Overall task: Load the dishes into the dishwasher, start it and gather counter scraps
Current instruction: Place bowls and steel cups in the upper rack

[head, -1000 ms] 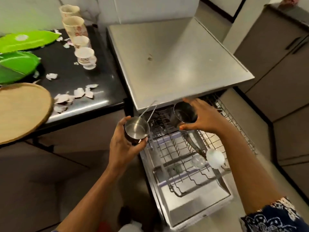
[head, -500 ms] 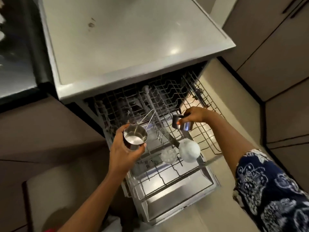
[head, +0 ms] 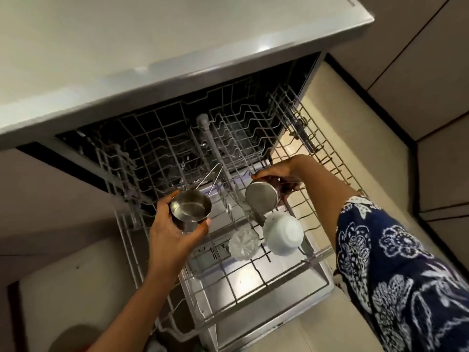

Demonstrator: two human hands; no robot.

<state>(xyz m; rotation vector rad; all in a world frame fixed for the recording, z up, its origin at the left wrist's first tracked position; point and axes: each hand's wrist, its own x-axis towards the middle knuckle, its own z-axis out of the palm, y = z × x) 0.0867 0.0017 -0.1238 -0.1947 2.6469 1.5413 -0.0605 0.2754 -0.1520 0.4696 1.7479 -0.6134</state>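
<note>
**The Cup Tipped Over, Ready for the Rack**

The right hand [head: 278, 175] was wrapped around a shiny steel cup [head: 261, 197]. Half a second before, that cup was small in the hand and hard to see. Now it lay tipped on its side, with its round bottom facing up at the camera. It hung just over the wires of the pulled-out rack [head: 253, 278], right beside the white bowl [head: 283, 233] that sat upside down there. A clear glass thing [head: 243, 244] sat next to the bowl, also in the rack.

The left hand [head: 175, 233] was closed around a small steel pot [head: 190, 209] with a wire handle. It stayed in about the same spot, mouth up, over the left side of the rack. The camera had also leaned in closer over the dishwasher [head: 177, 54].

So the turn likely meant the cup was about to go in upside down, so water could drain out. That looked like the step in hand. The pot would probably go in after it. With only 2 things in the rack, the loading seemed to be at an early stage, and the start and the scraps were still to do.
</note>
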